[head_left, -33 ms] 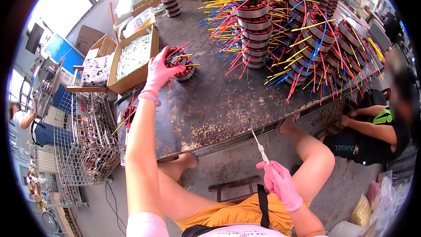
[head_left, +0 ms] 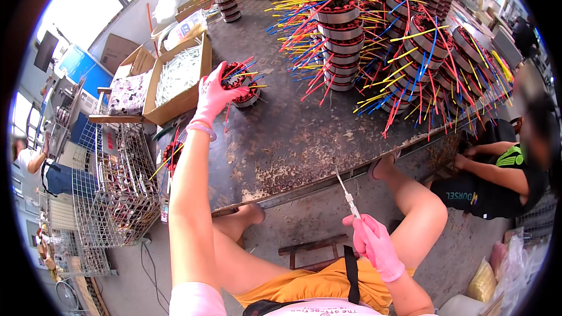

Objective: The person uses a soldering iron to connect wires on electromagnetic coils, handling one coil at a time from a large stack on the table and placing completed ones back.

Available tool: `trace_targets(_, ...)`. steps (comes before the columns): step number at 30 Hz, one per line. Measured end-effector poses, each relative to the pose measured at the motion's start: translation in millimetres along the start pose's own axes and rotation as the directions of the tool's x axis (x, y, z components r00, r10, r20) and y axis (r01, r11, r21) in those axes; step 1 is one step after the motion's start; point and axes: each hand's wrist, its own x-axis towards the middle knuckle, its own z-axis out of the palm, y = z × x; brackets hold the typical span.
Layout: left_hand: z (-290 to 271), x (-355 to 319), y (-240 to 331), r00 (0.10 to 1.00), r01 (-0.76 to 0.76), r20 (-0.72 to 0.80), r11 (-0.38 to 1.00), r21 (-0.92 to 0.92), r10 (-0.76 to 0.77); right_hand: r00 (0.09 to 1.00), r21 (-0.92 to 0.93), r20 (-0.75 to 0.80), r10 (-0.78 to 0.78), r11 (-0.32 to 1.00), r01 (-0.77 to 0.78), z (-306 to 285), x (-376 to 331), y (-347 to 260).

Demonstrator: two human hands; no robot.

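Note:
Both of my hands wear pink gloves. On the left of the dark worn table, my left hand [head_left: 218, 95] is wrapped round the upper of what looks like two stacked motor stators [head_left: 246, 99], with red, yellow and blue wires sticking out. Its palm side and part of the stator are hidden. Over my lap, near the table's front edge, my right hand [head_left: 376, 246] grips a slim tool with a pale handle and a long thin metal tip [head_left: 350, 198]. That tip points up and away toward the table edge.
Tall stacks of wired stators [head_left: 342, 47] fill the far right of the table [head_left: 281, 146]. A cardboard box of white strips [head_left: 178, 73] stands beyond my left hand. Another stator [head_left: 171, 153] lies by my left forearm. A co-worker [head_left: 497, 175] sits at the right.

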Motion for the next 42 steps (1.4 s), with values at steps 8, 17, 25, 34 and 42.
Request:
trace_targets(8,21,-3,-17,1.000,-0.016,-0.021,0.972,0.235,0.022,1.000,-0.015,0.010,0.016,1.000,-0.015,0,4,-4)
trace_targets(17,12,-10,-12,0.987,-0.080,0.161,0.882,0.464,0.005,0.999,0.020,0.026,0.021,1.000,-0.022,1,2,-1)
trace_targets(25,17,-11,-18,0.991,-0.059,0.132,0.855,0.516,-0.011,0.998,0.049,0.066,0.002,0.999,-0.005,2,2,9)
trace_targets(34,1,5,-8,0.984,-0.023,0.174,0.957,0.290,-0.029,0.999,0.009,0.043,0.003,1.000,-0.004,4,-3,2)
trace_targets(42,9,-1,-18,0.997,0.022,0.075,0.999,0.042,-0.025,0.999,0.013,0.032,-0.020,1.000,0.019,2,0,7)
